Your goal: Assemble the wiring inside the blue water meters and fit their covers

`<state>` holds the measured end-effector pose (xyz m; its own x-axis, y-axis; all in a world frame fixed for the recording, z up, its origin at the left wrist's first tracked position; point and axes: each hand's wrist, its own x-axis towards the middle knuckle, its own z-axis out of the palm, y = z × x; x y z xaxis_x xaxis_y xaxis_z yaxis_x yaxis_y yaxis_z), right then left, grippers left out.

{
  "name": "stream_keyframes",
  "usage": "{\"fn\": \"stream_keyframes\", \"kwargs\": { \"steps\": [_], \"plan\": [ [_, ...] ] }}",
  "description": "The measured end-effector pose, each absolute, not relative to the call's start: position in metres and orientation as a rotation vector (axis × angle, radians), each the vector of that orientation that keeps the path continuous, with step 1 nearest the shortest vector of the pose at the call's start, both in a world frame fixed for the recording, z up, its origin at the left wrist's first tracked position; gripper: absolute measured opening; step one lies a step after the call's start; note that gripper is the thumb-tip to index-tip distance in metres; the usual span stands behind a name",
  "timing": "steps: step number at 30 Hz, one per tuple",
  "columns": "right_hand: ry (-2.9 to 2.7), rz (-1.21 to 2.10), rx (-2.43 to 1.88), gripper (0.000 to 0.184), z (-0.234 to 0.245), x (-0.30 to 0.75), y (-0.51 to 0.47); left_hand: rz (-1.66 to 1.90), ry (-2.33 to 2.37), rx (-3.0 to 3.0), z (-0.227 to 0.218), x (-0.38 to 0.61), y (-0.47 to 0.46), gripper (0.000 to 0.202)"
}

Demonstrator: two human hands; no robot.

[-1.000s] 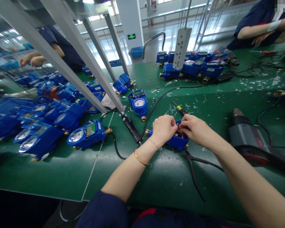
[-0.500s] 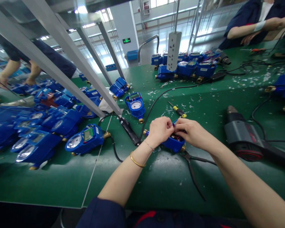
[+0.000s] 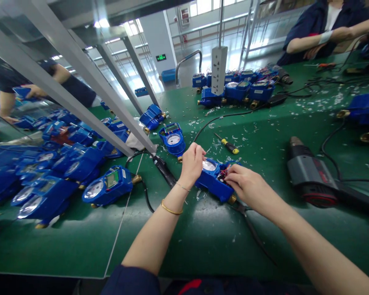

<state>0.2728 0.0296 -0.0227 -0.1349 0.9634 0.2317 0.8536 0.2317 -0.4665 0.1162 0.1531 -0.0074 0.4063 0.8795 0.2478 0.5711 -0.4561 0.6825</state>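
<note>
A blue water meter (image 3: 214, 185) lies in front of me, its round dial uncovered and wires showing in its open compartment. My left hand (image 3: 193, 164) is closed at the meter's left end, beside the dial; what its fingers grip there is hidden. With fingers pinched, my right hand (image 3: 245, 180) is at the wires (image 3: 224, 174) in the compartment. Whether a wire sits between those fingertips is too small to make out. Pliers (image 3: 249, 221) lie partly under my right wrist. Beyond the meter is a yellow and black screwdriver (image 3: 229, 146).
A heat gun (image 3: 313, 176) lies on the right. A black electric screwdriver (image 3: 164, 170) and a finished-looking meter (image 3: 109, 186) are on the left, near many piled meters (image 3: 46, 180). Grey posts (image 3: 110, 82) rise there. A power strip (image 3: 219, 69) hangs ahead. Co-workers stand at both sides.
My left hand has moved left, away from my right hand, baring the dial and wires. My right hand stays at the compartment. The co-worker at left has lifted a blue part.
</note>
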Motion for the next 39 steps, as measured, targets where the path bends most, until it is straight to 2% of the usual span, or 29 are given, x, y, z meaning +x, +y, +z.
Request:
{"fn": "stream_keyframes", "kwargs": {
  "steps": [2,6,12,17,21,24,32,39],
  "plan": [
    [-2.027,0.287,-1.660,0.032,-0.023,0.269,0.025,0.765,1.181,2.250,-0.007,0.117,0.155,0.036],
    [-1.995,0.259,-1.609,0.026,-0.027,0.264,0.016,0.483,0.987,2.413,-0.008,0.114,0.154,0.020],
    [-1.860,0.211,-1.593,0.016,-0.030,0.266,0.009,0.370,1.118,2.468,-0.009,0.096,0.131,0.028],
    [-2.069,0.274,-1.714,0.002,-0.008,0.265,0.013,0.426,1.255,2.448,-0.011,0.086,0.105,0.029],
    [-2.309,-0.019,-1.906,0.012,0.009,0.259,0.019,0.510,1.315,2.443,-0.014,0.081,0.092,0.028],
    [-2.389,-0.016,-1.828,0.011,0.010,0.259,0.022,0.565,1.333,2.427,-0.016,0.078,0.085,0.028],
    [-1.936,-0.052,-1.711,0.019,0.000,0.266,0.022,0.609,1.373,2.429,-0.019,0.079,0.075,0.029],
    [-1.660,-0.083,-1.844,0.021,-0.014,0.265,0.031,0.600,1.405,2.422,-0.019,0.083,0.072,0.029]
  ]
}}
